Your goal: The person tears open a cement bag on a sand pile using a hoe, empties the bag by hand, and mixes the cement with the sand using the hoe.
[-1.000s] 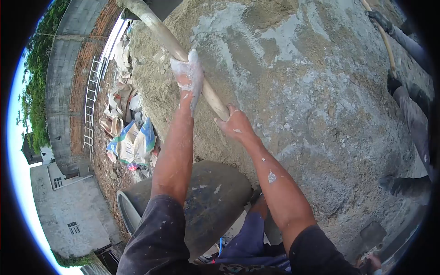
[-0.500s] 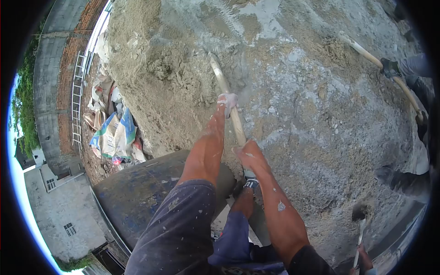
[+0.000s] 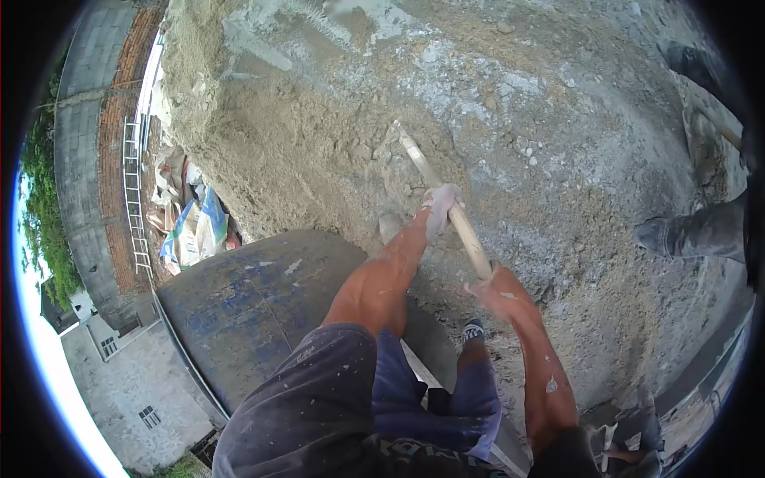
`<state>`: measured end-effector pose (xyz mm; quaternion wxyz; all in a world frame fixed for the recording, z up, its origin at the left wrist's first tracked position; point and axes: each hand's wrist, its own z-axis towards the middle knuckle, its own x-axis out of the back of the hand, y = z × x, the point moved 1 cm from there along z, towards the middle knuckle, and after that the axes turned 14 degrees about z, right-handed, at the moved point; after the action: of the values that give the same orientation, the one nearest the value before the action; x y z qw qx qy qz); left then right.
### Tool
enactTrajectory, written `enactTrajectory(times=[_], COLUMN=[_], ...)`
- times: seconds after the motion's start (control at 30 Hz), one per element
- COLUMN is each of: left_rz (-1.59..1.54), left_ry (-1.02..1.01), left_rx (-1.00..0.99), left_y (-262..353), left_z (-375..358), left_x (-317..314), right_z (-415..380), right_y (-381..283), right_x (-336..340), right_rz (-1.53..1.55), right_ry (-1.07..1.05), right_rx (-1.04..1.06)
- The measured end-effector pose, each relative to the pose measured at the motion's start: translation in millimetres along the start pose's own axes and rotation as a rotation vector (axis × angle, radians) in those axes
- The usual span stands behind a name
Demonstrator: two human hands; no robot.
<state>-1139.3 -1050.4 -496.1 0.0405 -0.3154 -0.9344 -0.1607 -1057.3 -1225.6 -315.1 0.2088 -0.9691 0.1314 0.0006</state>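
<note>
My left hand (image 3: 443,209), coated in pale dust, is wrapped round the middle of the wooden handle of a shovel (image 3: 470,241). Lower down, my right hand (image 3: 496,288) is closed round the handle's near end. From there the handle slants up and left to the heap of grey-brown sand and cement mix (image 3: 295,159). I cannot make out the blade, which is buried or covered by the mix at the far end. Both arms are stretched forward over the heap.
A large rusty, blue-flecked drum (image 3: 247,319) stands left of my legs. Beyond it lie torn sacks (image 3: 195,231) and a ladder (image 3: 134,191) by a brick wall. At right are another person's boot (image 3: 657,237), a second boot (image 3: 689,60) and part of another handle (image 3: 719,126).
Both my hands and the shovel have shifted right and down in view, still gripping. The view has turned somewhat. At right, the other person's handle has moved towards the edge.
</note>
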Motion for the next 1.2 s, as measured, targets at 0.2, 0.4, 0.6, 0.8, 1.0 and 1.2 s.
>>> enactTrajectory(times=[0.2, 0.4, 0.6, 0.8, 1.0, 1.2], left_rz=[-0.479, -0.458, -0.513, -0.574, -0.467, -0.165], left_ry=[-0.269, -0.632, -0.594, -0.234, 0.301, 0.619], left_rx=[0.228, 0.496, 0.206, -0.45, -1.294, -1.18], left_y=[-70, -154, -70, 142, 300, 330], left_z=[-107, -277, -256, -215, -272, -119], left_x=[-127, -181, -69, 147, 284, 298], right_z=[-189, -347, -251, -19, 71, 171], right_y=[135, 251, 225, 24, -271, -354], right_x=[59, 21, -5, -84, -171, -191], right_rz=[-0.024, -0.297, -0.34, -0.248, -0.159, -0.055], right_ry=[0.217, 0.502, 0.439, 0.25, 0.262, 0.196], right_rx=[-0.143, -0.404, -0.049, 0.585, 0.979, 0.811])
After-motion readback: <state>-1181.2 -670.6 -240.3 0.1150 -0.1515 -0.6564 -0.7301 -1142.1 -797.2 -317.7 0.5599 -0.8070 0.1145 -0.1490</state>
